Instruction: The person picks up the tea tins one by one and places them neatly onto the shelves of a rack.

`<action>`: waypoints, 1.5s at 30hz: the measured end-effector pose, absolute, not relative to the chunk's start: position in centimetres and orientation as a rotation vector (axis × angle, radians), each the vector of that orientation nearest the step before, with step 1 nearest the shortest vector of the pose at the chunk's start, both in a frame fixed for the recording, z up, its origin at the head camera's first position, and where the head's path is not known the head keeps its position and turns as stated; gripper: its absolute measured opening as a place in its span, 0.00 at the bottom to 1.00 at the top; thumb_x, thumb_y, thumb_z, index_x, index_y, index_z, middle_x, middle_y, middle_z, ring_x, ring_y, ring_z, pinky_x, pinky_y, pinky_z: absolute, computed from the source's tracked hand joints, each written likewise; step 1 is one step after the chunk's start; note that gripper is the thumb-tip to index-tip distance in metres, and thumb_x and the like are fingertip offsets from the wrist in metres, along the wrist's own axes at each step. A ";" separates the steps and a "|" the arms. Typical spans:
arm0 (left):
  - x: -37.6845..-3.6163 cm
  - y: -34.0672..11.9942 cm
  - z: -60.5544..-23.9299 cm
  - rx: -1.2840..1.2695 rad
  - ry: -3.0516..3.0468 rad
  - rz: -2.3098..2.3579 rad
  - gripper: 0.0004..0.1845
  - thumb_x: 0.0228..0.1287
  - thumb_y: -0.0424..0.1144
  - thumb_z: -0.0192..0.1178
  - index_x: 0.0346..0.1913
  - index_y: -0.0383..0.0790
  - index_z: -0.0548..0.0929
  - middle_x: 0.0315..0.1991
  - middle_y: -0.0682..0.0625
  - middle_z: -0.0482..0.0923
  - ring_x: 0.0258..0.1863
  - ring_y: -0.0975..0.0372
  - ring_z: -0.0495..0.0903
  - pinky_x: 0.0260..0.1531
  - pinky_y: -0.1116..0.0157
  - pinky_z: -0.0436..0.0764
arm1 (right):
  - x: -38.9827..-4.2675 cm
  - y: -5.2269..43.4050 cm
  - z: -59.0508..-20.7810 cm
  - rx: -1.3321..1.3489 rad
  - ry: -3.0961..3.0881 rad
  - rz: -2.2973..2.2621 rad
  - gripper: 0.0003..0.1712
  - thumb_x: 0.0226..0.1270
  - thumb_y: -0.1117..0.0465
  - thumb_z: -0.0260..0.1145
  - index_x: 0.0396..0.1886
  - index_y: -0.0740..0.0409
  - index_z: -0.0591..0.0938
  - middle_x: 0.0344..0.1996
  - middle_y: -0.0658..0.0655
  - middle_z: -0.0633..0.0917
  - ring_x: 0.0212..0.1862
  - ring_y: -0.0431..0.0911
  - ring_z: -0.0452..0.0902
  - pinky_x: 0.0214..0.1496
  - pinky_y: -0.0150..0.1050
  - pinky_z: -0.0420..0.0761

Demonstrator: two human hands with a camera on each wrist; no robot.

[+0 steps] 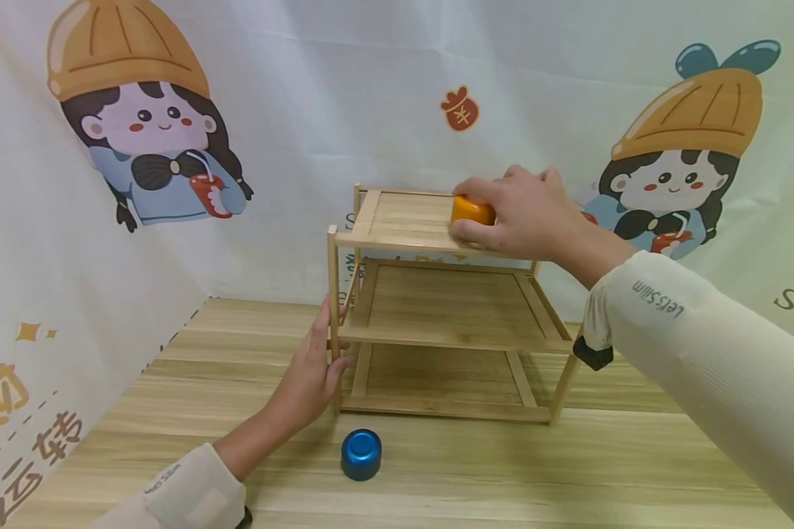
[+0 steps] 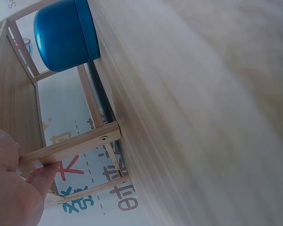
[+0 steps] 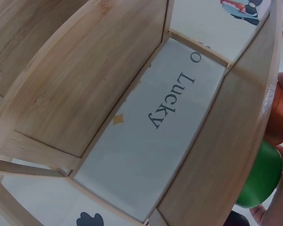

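Note:
A three-tier wooden rack [image 1: 450,303] stands on the table, its lower shelves bare. My left hand [image 1: 309,376] grips the front left post, with thumb and fingers around it, as the left wrist view also shows. On the top shelf my right hand [image 1: 532,217] holds a small orange canister [image 1: 473,210] between thumb and fingers. Beside it, the right wrist view shows a green canister [image 3: 262,176] at the shelf's edge, partly behind the fingers; the hand covers it in the head view. A blue metal canister [image 1: 361,455] rests on the table before the rack, near my left forearm.
Under everything lies a wood-grain table [image 1: 450,470]. A white printed cloth [image 1: 344,95] with cartoon figures hangs behind the rack and along the left. Something black [image 3: 237,219] shows at the bottom of the right wrist view, too cut off to identify.

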State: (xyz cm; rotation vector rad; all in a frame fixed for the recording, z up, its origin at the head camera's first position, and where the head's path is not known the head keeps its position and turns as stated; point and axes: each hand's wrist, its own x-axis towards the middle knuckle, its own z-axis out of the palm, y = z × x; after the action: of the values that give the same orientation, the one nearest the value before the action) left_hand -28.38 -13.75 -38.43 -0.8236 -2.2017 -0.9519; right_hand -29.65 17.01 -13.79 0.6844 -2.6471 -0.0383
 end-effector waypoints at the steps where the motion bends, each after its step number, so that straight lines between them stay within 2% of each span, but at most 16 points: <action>1: -28.4 -13.7 -38.4 -0.822 -2.203 -0.952 0.55 0.66 0.21 0.63 0.83 0.45 0.36 0.74 0.35 0.63 0.49 0.48 0.86 0.47 0.57 0.90 | -29.7 17.0 -13.9 0.684 -2.646 -0.049 0.31 0.72 0.31 0.53 0.69 0.35 0.75 0.40 0.51 0.85 0.52 0.52 0.71 0.50 0.60 0.65; 10: -28.5 -13.7 -38.6 -0.817 -2.205 -0.953 0.55 0.66 0.22 0.63 0.83 0.45 0.36 0.74 0.36 0.64 0.49 0.49 0.85 0.47 0.57 0.90 | -29.8 17.0 -14.5 0.650 -2.670 -0.103 0.32 0.73 0.31 0.51 0.70 0.36 0.74 0.43 0.53 0.85 0.54 0.53 0.72 0.51 0.60 0.67; 35: -28.5 -13.7 -38.6 -0.817 -2.190 -0.946 0.55 0.65 0.22 0.64 0.83 0.44 0.37 0.73 0.36 0.64 0.48 0.49 0.86 0.46 0.57 0.90 | -30.1 17.0 -14.7 0.644 -2.654 -0.082 0.33 0.72 0.31 0.49 0.70 0.35 0.74 0.41 0.52 0.85 0.53 0.52 0.72 0.51 0.60 0.68; 45: -28.4 -13.7 -38.4 -0.805 -2.207 -0.948 0.55 0.66 0.23 0.64 0.83 0.45 0.36 0.74 0.38 0.64 0.49 0.49 0.86 0.46 0.57 0.90 | -29.4 17.2 -13.6 0.621 -2.703 -0.027 0.37 0.74 0.28 0.43 0.76 0.36 0.67 0.44 0.54 0.85 0.61 0.55 0.69 0.57 0.66 0.65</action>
State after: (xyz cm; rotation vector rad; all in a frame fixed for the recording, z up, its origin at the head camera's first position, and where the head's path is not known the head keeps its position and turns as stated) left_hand -28.40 -13.72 -38.44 -0.8047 -2.2071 -0.9479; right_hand -29.44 17.21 -13.58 0.6210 -2.7030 -0.0265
